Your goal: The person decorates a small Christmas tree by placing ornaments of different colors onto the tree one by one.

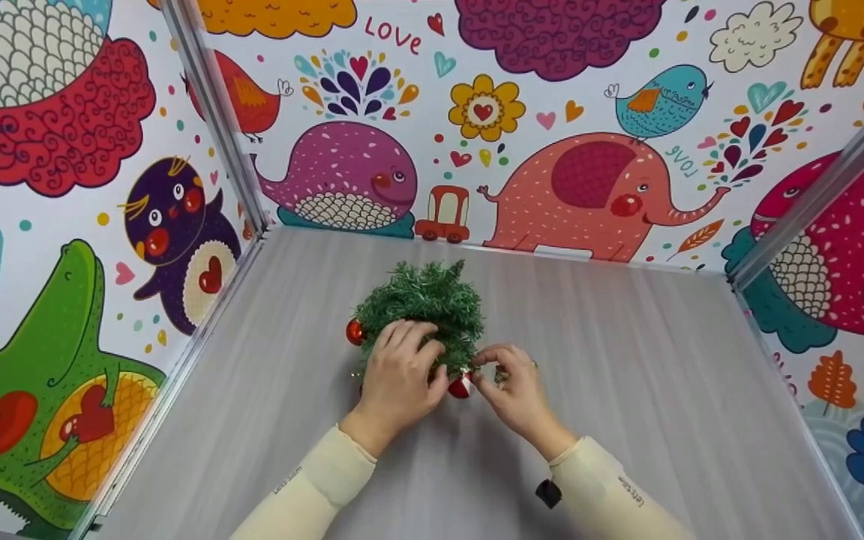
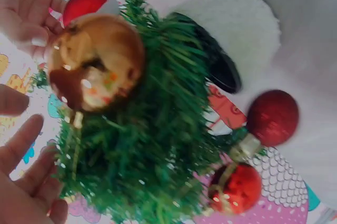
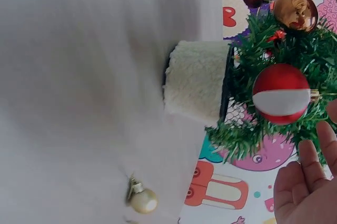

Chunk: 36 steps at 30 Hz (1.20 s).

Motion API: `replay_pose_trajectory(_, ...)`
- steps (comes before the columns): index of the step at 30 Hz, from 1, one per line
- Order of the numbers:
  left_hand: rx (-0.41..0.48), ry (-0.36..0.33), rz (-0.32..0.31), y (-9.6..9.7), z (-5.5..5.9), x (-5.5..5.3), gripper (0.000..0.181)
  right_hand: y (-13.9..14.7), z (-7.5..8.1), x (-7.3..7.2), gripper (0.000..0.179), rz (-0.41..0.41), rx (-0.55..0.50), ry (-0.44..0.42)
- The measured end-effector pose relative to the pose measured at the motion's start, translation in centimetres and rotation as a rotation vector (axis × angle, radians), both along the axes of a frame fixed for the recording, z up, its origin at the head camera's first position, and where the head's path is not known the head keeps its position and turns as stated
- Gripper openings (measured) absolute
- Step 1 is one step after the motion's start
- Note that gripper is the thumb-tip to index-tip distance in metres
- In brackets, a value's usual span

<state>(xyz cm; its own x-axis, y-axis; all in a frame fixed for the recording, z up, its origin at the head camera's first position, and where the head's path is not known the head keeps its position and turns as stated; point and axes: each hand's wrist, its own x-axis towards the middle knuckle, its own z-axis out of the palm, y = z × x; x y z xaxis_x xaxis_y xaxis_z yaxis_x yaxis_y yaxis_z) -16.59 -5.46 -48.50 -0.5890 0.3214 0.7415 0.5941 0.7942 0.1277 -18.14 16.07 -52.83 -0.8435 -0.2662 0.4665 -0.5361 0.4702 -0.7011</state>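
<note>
A small green Christmas tree [image 1: 432, 296] stands in a pot with a fluffy white cover [image 3: 197, 81]. The left hand [image 1: 402, 367] touches its near left side, fingers spread and slightly bent. Close to the left fingers in the left wrist view hangs a shiny gold ball [image 2: 97, 66]. At the tree's front right hangs a red and white ball [image 3: 282, 95] with a gold cap and cord. The right hand [image 1: 518, 390] is beside that ball, its thumb and index finger apart near the cap and the other fingers loosely bent.
A dark red glitter ball [image 2: 274, 117] and a shiny red ball [image 2: 237, 187] hang elsewhere on the tree. One pale gold ball [image 3: 143, 201] lies on the grey table [image 1: 627, 375]. Walls with cartoon animals [image 1: 589, 195] and metal corner posts [image 1: 214, 112] enclose the table.
</note>
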Motion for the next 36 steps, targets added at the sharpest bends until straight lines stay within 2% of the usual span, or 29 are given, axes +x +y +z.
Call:
replay_pose_trajectory(8,0.051,-0.021,0.09,-1.9,-0.7,0.4,0.039,2.1,-1.6,-0.2,0.022,-0.034,0.033,0.035)
replay_pose_trajectory(17,0.1,-0.076,0.139,-3.0,-0.6,-0.2,0.043,4.0,-2.7,0.1,0.022,-0.082,0.188,0.044)
replay_pose_trajectory(22,0.078,-0.13,0.176,-3.2,-0.5,-0.4,0.052,5.3,-3.5,0.0,0.028,-0.114,0.271,0.06)
replay_pose_trajectory(26,0.071,-0.15,0.184,-3.3,-0.4,-0.4,0.055,6.5,-4.2,-0.2,0.033,-0.162,0.331,0.071)
replay_pose_trajectory(36,0.065,-0.153,0.191,-3.2,-0.4,-0.5,0.056,9.0,-5.5,-1.2,0.036,-0.277,0.425,-0.026)
